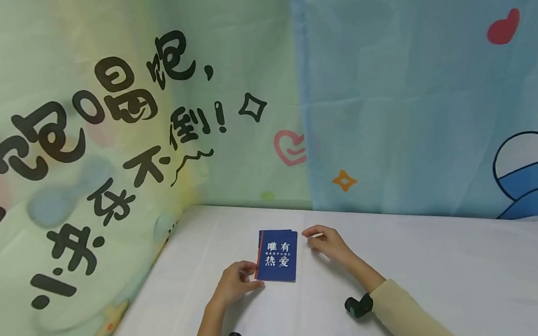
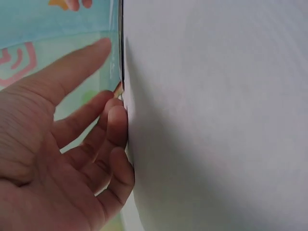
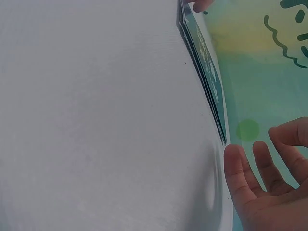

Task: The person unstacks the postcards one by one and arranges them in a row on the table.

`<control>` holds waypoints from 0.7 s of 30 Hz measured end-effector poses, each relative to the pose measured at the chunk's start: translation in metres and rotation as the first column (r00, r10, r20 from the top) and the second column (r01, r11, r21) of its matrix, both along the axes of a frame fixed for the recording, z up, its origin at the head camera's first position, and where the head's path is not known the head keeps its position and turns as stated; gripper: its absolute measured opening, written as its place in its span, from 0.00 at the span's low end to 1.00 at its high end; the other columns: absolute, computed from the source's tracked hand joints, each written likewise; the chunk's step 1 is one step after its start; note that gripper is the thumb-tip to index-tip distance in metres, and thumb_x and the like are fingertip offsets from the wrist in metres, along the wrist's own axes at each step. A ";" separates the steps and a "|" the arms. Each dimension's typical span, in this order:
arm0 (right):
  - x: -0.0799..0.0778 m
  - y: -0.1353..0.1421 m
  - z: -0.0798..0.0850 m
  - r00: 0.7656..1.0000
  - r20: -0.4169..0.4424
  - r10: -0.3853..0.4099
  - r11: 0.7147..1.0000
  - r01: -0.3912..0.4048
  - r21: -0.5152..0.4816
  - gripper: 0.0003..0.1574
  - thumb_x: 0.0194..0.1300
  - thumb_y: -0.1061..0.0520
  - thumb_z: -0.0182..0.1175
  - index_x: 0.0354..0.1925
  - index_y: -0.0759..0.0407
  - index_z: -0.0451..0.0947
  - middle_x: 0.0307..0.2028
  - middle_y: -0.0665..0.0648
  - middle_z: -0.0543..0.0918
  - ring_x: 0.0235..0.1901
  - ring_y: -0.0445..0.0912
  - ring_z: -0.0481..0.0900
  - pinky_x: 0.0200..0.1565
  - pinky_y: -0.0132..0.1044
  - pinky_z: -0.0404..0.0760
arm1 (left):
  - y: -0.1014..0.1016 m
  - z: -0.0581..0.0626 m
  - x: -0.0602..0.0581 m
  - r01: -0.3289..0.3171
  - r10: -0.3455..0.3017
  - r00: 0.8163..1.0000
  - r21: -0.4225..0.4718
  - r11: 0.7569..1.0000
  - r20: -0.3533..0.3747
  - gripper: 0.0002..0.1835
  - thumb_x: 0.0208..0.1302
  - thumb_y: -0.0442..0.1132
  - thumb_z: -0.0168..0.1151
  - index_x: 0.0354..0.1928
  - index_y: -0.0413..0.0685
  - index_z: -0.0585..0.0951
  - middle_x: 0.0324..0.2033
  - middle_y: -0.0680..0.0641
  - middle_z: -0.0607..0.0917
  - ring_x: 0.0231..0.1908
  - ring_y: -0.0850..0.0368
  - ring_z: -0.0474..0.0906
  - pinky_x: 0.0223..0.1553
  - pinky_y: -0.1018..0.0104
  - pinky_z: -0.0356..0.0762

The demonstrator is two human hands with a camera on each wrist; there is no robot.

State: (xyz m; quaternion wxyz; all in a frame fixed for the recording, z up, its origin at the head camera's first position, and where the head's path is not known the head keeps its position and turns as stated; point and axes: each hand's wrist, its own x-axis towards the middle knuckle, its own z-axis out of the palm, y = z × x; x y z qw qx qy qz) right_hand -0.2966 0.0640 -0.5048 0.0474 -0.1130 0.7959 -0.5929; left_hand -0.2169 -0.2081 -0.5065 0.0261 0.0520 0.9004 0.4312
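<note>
Presently, one blue booklet [image 1: 278, 256], its cover printed in white characters, lies flat on the white tabletop [image 1: 415, 272], between the two hands and well short of the backdrop [image 1: 388, 116]. The left hand [image 1: 234, 284] is at the booklet's lower left corner, its fingers loosely bent at the orange strip [image 1: 258, 253] along that side and its thumb spread apart from them, just below the bottom edge; no pinch is made, and whether the fingertips actually touch the strip cannot be told. The right hand [image 1: 328, 241] is beside the upper right corner, apart from the booklet, fingers relaxed and holding nothing. Several thin layers show at the edge in the right wrist view, and a slight step shows at the upper right corner; whether these are pages or more than one booklet cannot be determined. Principal risk, in this inspector's judgement: a one-sided push from the left would skid or turn the booklet, since nothing braces its right edge. Second risk: a shallow pinch could catch the upper layer only, leaving the rest behind or fanning it out, because the layers appear imperfectly aligned. Third: fingertips sliding against the low edge could ruck the cloth-like surface or bend a corner, the booklet being thin and close to the table.
</note>
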 end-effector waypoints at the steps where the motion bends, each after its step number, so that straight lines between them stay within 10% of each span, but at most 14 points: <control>1: -0.001 0.000 -0.001 1.000 -0.002 0.003 1.000 -0.003 0.003 0.15 0.67 0.66 0.55 0.49 0.74 0.77 0.51 0.72 0.79 0.41 0.58 0.82 0.42 0.45 0.83 | 0.000 0.000 -0.001 0.003 -0.003 1.000 0.001 1.000 -0.003 0.24 0.49 0.38 0.77 0.47 0.35 0.81 0.36 0.45 0.81 0.33 0.56 0.72 0.32 0.70 0.70; 11: -0.008 0.001 -0.025 0.992 -0.120 -0.028 0.999 0.022 -0.050 0.11 0.62 0.64 0.56 0.41 0.69 0.81 0.38 0.63 0.83 0.30 0.46 0.80 0.31 0.36 0.80 | 0.002 -0.011 -0.004 0.036 -0.038 0.996 -0.033 0.999 -0.080 0.27 0.47 0.36 0.76 0.50 0.33 0.79 0.31 0.50 0.76 0.28 0.62 0.68 0.30 0.71 0.67; 21: -0.009 -0.015 -0.016 0.997 -0.015 -0.071 0.996 0.072 0.045 0.14 0.63 0.69 0.55 0.47 0.74 0.77 0.42 0.67 0.81 0.34 0.46 0.76 0.35 0.31 0.75 | 0.001 -0.013 -0.002 -0.007 -0.002 0.992 -0.074 0.997 -0.123 0.27 0.46 0.38 0.77 0.50 0.38 0.81 0.30 0.50 0.75 0.28 0.62 0.67 0.29 0.70 0.66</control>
